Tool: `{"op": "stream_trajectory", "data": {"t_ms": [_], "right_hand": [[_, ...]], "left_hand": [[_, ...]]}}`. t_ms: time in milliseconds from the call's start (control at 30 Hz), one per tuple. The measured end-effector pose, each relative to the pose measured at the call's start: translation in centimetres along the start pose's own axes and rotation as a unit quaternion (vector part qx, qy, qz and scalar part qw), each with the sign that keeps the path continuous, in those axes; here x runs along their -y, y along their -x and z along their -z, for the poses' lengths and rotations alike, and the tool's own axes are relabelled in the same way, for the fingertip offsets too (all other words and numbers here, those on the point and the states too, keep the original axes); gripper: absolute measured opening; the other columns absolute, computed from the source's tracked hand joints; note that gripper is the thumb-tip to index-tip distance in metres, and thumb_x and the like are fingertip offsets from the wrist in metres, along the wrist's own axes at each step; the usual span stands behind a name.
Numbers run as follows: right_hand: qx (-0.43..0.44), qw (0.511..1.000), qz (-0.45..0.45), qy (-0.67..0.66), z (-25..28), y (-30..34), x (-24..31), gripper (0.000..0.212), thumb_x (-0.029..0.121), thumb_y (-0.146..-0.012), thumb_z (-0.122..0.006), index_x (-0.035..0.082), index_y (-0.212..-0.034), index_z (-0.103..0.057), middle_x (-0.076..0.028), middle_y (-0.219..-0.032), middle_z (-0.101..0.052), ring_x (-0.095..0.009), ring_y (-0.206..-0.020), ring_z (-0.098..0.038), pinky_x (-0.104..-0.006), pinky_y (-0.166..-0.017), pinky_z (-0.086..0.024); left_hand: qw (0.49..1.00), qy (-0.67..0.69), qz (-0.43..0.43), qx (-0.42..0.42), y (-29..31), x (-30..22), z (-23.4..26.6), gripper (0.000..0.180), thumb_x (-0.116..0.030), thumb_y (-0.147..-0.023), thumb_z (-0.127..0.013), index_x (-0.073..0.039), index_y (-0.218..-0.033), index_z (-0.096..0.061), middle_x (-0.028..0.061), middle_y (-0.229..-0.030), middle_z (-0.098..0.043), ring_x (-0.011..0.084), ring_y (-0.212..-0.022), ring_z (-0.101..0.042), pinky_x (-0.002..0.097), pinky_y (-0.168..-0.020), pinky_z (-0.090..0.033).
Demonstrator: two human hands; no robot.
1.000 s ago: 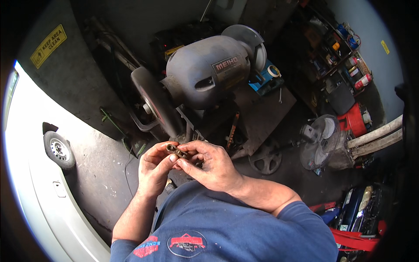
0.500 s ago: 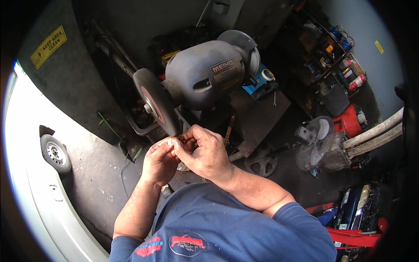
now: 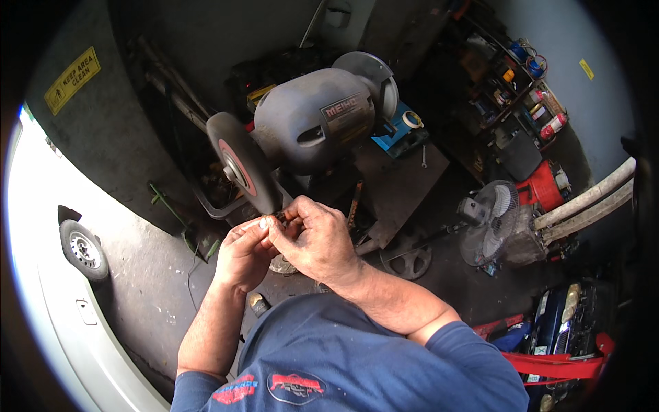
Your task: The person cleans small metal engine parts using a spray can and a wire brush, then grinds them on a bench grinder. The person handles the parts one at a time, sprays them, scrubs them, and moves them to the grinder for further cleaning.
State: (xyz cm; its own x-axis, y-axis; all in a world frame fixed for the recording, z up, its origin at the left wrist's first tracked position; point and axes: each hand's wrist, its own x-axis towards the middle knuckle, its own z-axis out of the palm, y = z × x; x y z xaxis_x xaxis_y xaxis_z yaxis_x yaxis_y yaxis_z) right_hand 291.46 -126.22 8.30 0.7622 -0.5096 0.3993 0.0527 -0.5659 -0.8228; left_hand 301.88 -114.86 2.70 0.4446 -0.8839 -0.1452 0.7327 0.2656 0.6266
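Note:
Both my hands meet at the lower edge of a dark grinding wheel [image 3: 237, 165] on the left end of a grey bench grinder [image 3: 302, 117]. Between my fingertips sits a small dark, brownish piece [image 3: 279, 215], mostly covered by the fingers, so its kind does not show. My left hand [image 3: 240, 253] pinches it from the left, thumb and fingers pressed together. From the right, my right hand [image 3: 317, 240] grips it with thumb and curled fingers. The piece is at or very close to the wheel's rim; whether they touch I cannot tell.
The grinder's other wheel [image 3: 374, 79] is partly guarded. A blue box [image 3: 395, 141] and a wrench [image 3: 423, 156] lie on the metal bench top [image 3: 395, 180]. A fan [image 3: 491, 220] stands to the right. On the left are a white car [image 3: 68, 302] and a loose car wheel [image 3: 84, 250].
The view has shifted slightly, so the grinder and room sit a little further left. My hands keep the same grip on the small piece by the wheel.

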Motion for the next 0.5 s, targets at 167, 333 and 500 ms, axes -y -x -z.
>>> {"op": "stream_trajectory", "data": {"t_ms": [167, 333, 500], "right_hand": [[-0.004, 1.0, -0.005, -0.01, -0.1, -0.1, 0.0, 0.022, 0.01, -0.084, -0.076, -0.002, -0.08, -0.058, -0.009, -0.074, -0.064, -0.01, -0.062, -0.063, -0.0254, -0.055, -0.052], [0.009, 0.995, 0.095, -0.022, 0.9, 0.0, 0.6, 0.018, 0.007, -0.082, -0.076, -0.001, -0.085, -0.06, -0.009, -0.074, -0.064, -0.013, -0.062, -0.064, -0.0273, -0.056, -0.052], [-0.005, 0.959, 0.284, -0.022, 2.2, 1.5, 1.9, 0.024, 0.004, -0.077, -0.073, -0.001, -0.098, -0.062, -0.009, -0.078, -0.064, -0.02, -0.064, -0.065, -0.0307, -0.055, -0.052]], "left_hand": [[1.0, -0.012, -0.005, 0.002, -0.1, -0.1, 0.1, 0.027, -0.021, -0.095, -0.063, 0.003, -0.108, -0.066, 0.0121, -0.102, -0.071, 0.0209, -0.092, -0.068, 0.0379, -0.09, -0.054], [0.996, -0.024, -0.036, 0.077, 1.0, -0.8, -0.4, 0.027, -0.021, -0.096, -0.063, 0.005, -0.106, -0.067, 0.0121, -0.099, -0.071, 0.0186, -0.09, -0.068, 0.0337, -0.087, -0.053], [0.957, -0.223, -0.175, 0.062, 4.8, -1.4, -1.7, 0.024, -0.011, -0.09, -0.07, 0.008, -0.105, -0.07, 0.0137, -0.098, -0.072, 0.0185, -0.087, -0.068, 0.0297, -0.08, -0.053]]}}
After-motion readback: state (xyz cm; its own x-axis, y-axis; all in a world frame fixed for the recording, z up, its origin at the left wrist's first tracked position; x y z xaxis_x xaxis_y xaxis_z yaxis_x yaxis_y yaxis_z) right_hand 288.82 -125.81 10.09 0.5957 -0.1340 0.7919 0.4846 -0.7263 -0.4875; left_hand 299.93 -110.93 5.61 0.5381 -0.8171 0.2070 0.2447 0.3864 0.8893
